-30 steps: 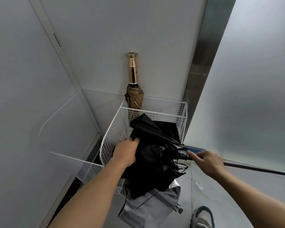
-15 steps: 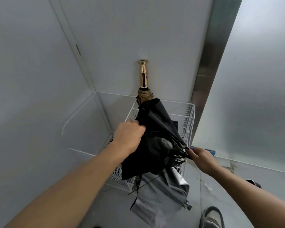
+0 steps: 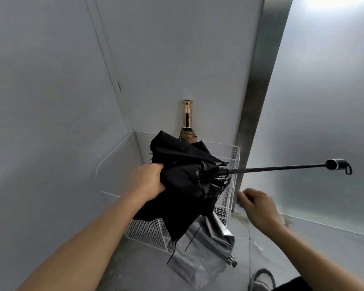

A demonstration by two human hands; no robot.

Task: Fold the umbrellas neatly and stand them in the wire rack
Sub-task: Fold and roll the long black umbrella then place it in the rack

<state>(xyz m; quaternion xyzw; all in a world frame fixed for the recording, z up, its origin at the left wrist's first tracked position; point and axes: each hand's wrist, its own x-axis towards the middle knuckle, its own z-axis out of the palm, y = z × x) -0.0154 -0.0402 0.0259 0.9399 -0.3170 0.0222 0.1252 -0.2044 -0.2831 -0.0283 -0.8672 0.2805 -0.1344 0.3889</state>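
Gripping the bunched canopy of the black umbrella [image 3: 183, 181], the left hand [image 3: 147, 182] holds it over the white wire rack [image 3: 234, 158]. The umbrella's shaft is stretched out to the right, its handle well clear of both hands. The right hand [image 3: 259, 208] hangs below the shaft, blurred, apparently loose-fingered and empty. A gold-handled tan umbrella [image 3: 187, 116] stands upright at the back of the rack. A grey umbrella [image 3: 208, 242] lies on the floor by the rack's front.
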